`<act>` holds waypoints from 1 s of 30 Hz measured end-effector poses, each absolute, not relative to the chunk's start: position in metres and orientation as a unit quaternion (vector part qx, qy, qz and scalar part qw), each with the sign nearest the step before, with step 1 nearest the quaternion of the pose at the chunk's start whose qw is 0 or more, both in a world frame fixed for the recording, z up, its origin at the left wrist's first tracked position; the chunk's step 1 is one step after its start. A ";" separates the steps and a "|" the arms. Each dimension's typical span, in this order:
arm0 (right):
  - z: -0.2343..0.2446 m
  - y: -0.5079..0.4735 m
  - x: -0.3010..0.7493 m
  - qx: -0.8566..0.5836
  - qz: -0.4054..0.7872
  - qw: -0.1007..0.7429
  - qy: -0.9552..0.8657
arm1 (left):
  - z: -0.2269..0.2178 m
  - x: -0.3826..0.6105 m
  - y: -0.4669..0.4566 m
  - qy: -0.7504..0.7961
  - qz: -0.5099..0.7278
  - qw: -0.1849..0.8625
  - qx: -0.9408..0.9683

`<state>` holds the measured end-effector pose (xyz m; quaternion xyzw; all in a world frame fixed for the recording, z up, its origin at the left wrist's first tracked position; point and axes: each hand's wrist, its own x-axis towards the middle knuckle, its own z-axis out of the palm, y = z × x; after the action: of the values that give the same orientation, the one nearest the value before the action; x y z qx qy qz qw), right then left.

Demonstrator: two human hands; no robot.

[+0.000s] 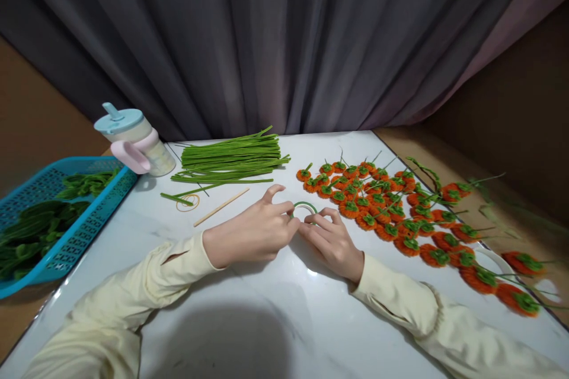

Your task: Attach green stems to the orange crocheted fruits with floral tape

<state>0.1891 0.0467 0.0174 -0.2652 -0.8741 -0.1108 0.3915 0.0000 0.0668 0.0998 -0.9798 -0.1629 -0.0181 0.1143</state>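
Head view: our left hand (258, 226) and right hand (332, 244) pinch a green-and-white ring-shaped roll (306, 206); right of it, fuzzy orange green-topped discs (380, 213) look assembled; beyond it, leftward, straight green stems (231, 157) seem unused.

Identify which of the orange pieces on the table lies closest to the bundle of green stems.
The leftmost orange piece, with a bright green stub pointing up; every other piece lies farther right of the green bundle.
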 end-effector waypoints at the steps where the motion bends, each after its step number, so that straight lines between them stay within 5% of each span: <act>1: 0.017 0.047 0.189 -0.270 -0.107 0.395 -0.872 | 0.100 0.000 0.067 -0.166 -0.017 0.118 -0.979; 18: 0.018 0.047 0.185 -0.274 -0.055 0.437 -0.855 | 0.095 -0.003 0.071 -0.147 -0.036 0.155 -0.976; 30: 0.015 0.046 0.189 -0.255 -0.063 0.419 -0.869 | 0.101 -0.002 0.069 -0.174 -0.007 0.091 -0.981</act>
<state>0.1894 0.0463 0.0145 -0.2549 -0.8693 -0.0631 0.4188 -0.0017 0.0688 0.1012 -0.9805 -0.1737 -0.0068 0.0914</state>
